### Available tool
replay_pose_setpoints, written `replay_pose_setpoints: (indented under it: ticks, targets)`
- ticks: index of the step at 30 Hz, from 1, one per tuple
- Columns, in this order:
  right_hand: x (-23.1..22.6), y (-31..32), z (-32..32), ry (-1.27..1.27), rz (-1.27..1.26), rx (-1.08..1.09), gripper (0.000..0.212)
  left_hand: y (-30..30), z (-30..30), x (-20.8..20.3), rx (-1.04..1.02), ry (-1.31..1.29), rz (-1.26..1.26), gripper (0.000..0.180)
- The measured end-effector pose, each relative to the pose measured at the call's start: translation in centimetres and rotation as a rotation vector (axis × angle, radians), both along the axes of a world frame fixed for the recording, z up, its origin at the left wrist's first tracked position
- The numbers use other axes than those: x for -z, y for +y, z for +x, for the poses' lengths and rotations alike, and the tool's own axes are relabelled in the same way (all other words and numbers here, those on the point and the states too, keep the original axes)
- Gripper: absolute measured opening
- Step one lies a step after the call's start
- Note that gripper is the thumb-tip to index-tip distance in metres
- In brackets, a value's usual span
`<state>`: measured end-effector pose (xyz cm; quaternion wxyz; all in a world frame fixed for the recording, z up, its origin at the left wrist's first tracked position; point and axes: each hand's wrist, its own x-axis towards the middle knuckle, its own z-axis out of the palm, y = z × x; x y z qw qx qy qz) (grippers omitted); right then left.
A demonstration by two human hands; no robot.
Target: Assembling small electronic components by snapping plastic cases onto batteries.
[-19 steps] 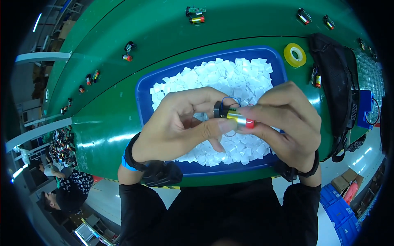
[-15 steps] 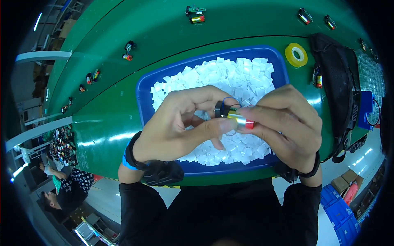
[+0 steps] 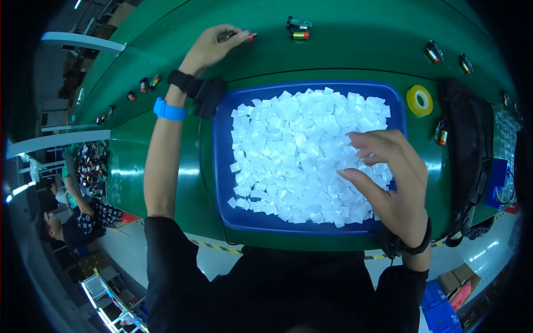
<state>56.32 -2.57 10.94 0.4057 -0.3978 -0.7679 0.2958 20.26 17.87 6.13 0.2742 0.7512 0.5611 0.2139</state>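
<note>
My left hand [image 3: 214, 47] is stretched out over the far part of the green table. Its thumb and fingers close on a small battery [image 3: 250, 37] with a red end, mostly hidden by the fingers. Just to its right lies a similar red-and-gold battery [image 3: 300, 35] with a green circuit board attached. My right hand [image 3: 391, 180] hovers above the right side of a blue tray [image 3: 219, 166], fingers apart and holding nothing. Loose white square pieces [image 3: 302, 155] fill the tray.
A yellow tape roll [image 3: 420, 100] and another battery assembly [image 3: 442, 137] lie right of the tray, beside a black bag [image 3: 466, 133]. More batteries [image 3: 435, 51] sit along the far table. At left, a person [image 3: 83, 222] sits near a heap of batteries [image 3: 91, 169].
My left hand has gone from above the tray to the far left, taking the battery along. My right hand has let go of it and opened. The view has shifted slightly.
</note>
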Motion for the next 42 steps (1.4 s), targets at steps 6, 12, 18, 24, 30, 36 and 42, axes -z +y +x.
replay_pose_setpoints:
  ticks: [6,12,18,24,30,36,42]
  targets:
    - [0.2,-0.4,-0.1,-0.047,0.03,-0.006,0.04,0.6,-10.3,2.5,-0.064,0.952,0.605,0.044]
    - [0.3,-0.5,-0.1,-0.073,0.026,-0.028,0.038,-4.0,-6.5,-1.5,-0.234,0.301,-0.001,0.044]
    - [-0.3,-0.7,-0.6,0.01,-0.069,0.012,0.037,-11.3,6.5,-7.0,0.101,-0.433,-0.255,0.039]
    - [0.0,-0.5,-0.6,0.071,-0.1,0.098,0.03,-16.6,13.6,-8.3,0.257,-0.585,-0.515,0.032]
    - [0.7,-0.4,0.3,-0.125,0.079,0.139,0.019,-16.4,14.3,-7.8,0.436,-0.193,0.094,0.031]
    - [-0.2,-0.5,0.1,-0.165,0.131,0.183,0.019,-16.6,13.5,-7.8,0.448,-0.2,0.243,0.025]
    - [-0.6,-0.5,0.2,-0.198,0.37,0.099,0.022,-15.8,12.8,-7.7,0.225,-0.612,-0.921,0.023]
